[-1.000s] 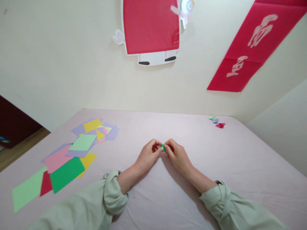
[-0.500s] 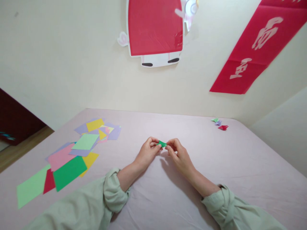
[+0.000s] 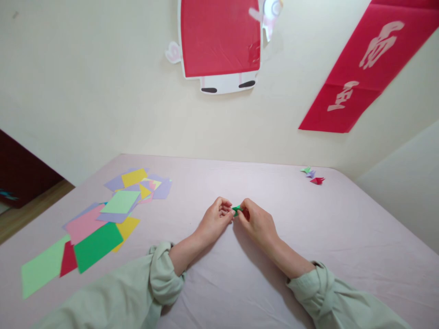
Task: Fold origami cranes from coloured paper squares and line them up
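A small piece of folded green paper (image 3: 236, 209) is between my two hands, above the middle of the table. My right hand (image 3: 258, 223) pinches its right side between thumb and fingers, hiding part of it. At the other end, my left hand (image 3: 216, 218) has its fingers curled and its thumb tip against the paper. The finer folds are too small to make out. Three folded paper figures stand together at the far right: a light green one (image 3: 306, 169), a purple one (image 3: 311, 174) and a red one (image 3: 317, 181).
Loose coloured sheets lie spread over the left side, among them a dark green sheet (image 3: 98, 246), a pink sheet (image 3: 85, 224) and a light green sheet (image 3: 44, 267). A pale pink cloth (image 3: 219, 292) covers the table. Behind it rises a wall (image 3: 219, 128) with red decorations.
The folded green paper has shifted slightly right and turned. My right fingers now cover more of it, while my left fingers cover less. The view has tilted a little.
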`<state>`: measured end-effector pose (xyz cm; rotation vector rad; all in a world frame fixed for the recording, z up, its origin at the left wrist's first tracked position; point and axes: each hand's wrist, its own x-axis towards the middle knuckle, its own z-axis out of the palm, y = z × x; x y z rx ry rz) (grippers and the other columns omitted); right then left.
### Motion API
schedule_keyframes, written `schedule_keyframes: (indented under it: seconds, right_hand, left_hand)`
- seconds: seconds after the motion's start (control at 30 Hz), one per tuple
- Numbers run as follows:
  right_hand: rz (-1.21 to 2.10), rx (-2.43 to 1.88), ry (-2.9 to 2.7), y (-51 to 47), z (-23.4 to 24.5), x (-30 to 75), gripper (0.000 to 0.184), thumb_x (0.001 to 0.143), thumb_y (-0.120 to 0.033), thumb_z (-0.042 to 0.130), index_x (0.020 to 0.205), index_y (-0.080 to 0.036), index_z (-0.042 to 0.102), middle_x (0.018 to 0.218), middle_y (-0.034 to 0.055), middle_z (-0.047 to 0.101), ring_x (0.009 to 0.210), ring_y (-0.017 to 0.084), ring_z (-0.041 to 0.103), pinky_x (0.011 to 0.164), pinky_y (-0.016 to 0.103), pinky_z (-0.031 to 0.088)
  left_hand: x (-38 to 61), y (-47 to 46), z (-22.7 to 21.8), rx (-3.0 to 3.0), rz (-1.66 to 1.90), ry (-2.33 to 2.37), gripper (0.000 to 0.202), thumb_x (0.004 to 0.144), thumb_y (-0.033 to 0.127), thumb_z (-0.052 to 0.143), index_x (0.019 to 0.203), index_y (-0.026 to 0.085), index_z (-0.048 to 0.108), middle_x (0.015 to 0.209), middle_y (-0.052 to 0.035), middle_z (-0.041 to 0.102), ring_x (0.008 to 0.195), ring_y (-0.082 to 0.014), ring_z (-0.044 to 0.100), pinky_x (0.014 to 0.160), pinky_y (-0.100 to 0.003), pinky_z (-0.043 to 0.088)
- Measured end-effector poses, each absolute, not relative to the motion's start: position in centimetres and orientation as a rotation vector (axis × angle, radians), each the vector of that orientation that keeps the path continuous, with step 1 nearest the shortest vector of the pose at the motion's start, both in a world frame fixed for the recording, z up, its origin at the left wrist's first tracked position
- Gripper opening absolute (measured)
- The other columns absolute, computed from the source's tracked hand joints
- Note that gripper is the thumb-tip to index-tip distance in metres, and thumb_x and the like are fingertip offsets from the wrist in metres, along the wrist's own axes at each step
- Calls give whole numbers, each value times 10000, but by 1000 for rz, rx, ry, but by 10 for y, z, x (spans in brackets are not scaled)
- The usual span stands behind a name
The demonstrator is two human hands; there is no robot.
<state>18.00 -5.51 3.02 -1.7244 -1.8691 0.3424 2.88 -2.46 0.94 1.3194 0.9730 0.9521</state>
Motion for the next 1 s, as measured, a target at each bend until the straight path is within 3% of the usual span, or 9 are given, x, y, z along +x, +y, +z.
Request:
schedule_keyframes:
  seconds: [0.17,0.37,0.6,0.73,1.0]
  right_hand:
    - [347,-1747,-1925,-57,28,176,83,861,-280,478,819,-222,520,693,-17,575,584,141,486,552,247,286]
    - [477,-1704,-1901,-58,26,178,84,861,-268,488,888,-233,560,695,-31,591,613,141,528,573,238,320]
    - [541,-1736,-1897,-61,30,182,78,822,-247,498,885,-236,544,691,-37,604,612,143,540,558,237,307]
    - [559,-1739,-1902,-61,29,181,47,807,-246,505,845,-235,529,674,-40,596,600,141,529,546,235,293]
    - [534,-1715,-1926,-61,24,180,40,841,-253,489,826,-232,519,686,-34,590,607,141,523,559,242,300]
  left_hand:
    - [27,-24,9,1487,889,1025,167,799,233,575,949,181,526,712,32,579,588,-103,561,550,-211,424]
    - [22,-24,15,1833,781,1135,128,837,211,524,919,198,622,710,5,647,677,-149,597,640,-245,417]
    - [16,-24,15,2016,793,1235,194,872,161,425,939,214,599,787,-16,645,731,-170,593,681,-270,408]
    - [15,-24,16,2026,846,1160,142,835,134,454,843,205,577,810,-12,615,766,-166,570,697,-264,419]
    - [16,-26,13,1992,848,1073,67,819,166,514,844,201,566,828,3,590,724,-144,537,668,-257,410]
